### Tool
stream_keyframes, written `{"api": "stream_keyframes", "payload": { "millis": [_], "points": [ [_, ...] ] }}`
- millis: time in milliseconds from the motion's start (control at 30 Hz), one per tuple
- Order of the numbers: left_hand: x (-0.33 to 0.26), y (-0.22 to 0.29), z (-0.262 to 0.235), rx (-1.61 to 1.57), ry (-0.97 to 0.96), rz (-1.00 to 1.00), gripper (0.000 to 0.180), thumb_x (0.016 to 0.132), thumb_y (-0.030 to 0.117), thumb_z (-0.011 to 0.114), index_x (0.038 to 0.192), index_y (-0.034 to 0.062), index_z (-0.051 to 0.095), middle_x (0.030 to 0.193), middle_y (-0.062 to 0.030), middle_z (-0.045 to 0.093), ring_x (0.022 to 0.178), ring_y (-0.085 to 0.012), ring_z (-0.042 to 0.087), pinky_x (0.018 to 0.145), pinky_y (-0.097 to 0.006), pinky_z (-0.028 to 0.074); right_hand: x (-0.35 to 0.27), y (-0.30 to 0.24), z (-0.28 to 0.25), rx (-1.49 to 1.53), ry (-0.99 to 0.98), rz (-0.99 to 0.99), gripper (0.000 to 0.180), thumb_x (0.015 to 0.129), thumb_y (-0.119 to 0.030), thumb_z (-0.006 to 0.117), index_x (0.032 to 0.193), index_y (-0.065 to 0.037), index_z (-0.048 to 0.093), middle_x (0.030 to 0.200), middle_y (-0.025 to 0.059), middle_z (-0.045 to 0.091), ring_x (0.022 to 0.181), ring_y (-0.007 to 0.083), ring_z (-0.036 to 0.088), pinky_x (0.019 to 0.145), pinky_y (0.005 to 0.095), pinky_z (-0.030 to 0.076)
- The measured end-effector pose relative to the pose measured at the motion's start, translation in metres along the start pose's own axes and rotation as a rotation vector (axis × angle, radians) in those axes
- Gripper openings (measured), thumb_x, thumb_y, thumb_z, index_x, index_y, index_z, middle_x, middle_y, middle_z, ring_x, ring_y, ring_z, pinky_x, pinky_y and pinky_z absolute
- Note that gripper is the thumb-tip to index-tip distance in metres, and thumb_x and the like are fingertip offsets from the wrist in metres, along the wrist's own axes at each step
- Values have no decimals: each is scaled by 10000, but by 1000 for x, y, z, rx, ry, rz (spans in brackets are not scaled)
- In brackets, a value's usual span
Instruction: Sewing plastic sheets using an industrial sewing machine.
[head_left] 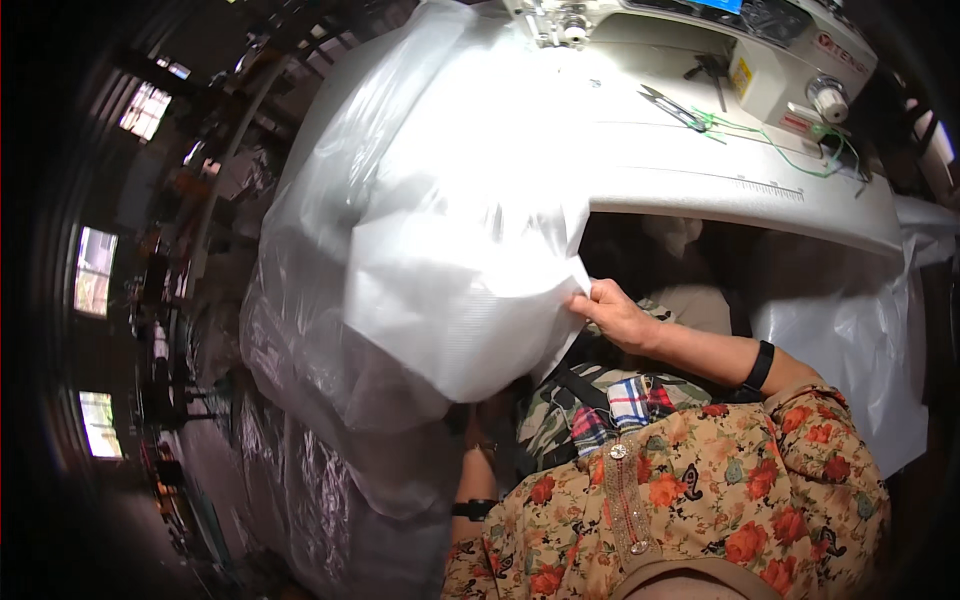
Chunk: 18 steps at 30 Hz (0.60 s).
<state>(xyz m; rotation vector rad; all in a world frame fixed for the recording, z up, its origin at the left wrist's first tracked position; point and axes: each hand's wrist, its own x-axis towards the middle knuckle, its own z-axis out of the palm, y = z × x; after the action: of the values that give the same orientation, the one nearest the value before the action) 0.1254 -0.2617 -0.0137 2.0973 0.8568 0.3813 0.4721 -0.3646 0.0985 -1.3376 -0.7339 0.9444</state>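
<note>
A large white, partly see-through plastic sheet (450, 310) drapes over the left of the sewing table and hangs down its front. My right hand (617, 313) is closed on the sheet's right edge, pinching a corner between thumb and fingers. My left forearm (478, 472) reaches up under the hanging sheet. The sheet hides my left hand, so its fingers do not show. Above the sheet, the sewing machine (800, 70) stands at the table's far side, its needle area (570, 30) near the sheet's top edge.
Thread snips (675, 108) and loose green thread (790, 150) lie on the white table (690, 175) beside a dark metal tool (712, 80). Another pale plastic sheet (850, 330) hangs at the right. Clear plastic (310, 480) bunches at lower left.
</note>
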Motion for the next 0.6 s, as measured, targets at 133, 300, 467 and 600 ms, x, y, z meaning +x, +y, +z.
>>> {"api": "stream_keyframes", "payload": {
  "millis": [133,300,467,600],
  "points": [
    [10,15,-16,70,-96,52,199,957,123,630,1108,12,697,898,-129,714,740,-187,677,674,-344,544,-29,-118,-2,220,-486,148,324,974,-325,653,833,-38,704,735,-31,598,696,57,509,643,250,434],
    [49,51,-39,169,-208,168,206,957,122,630,1120,14,694,916,-136,714,759,-195,682,686,-349,547,-39,-85,-27,415,-445,256,221,968,-271,665,912,-62,709,834,-13,640,753,69,560,696,246,467],
    [57,92,-70,272,-313,226,213,957,121,629,1132,16,691,934,-143,715,777,-202,687,698,-354,550,-27,-79,-6,119,-581,224,317,989,-329,628,967,-25,715,891,-2,645,840,89,568,780,274,463],
    [77,138,-97,363,-411,296,219,957,120,629,1141,17,688,949,-148,715,792,-209,691,707,-358,553,10,-41,25,-45,-660,294,360,997,-349,614,1036,-3,703,906,13,639,867,95,556,809,282,463]
  ]
}}
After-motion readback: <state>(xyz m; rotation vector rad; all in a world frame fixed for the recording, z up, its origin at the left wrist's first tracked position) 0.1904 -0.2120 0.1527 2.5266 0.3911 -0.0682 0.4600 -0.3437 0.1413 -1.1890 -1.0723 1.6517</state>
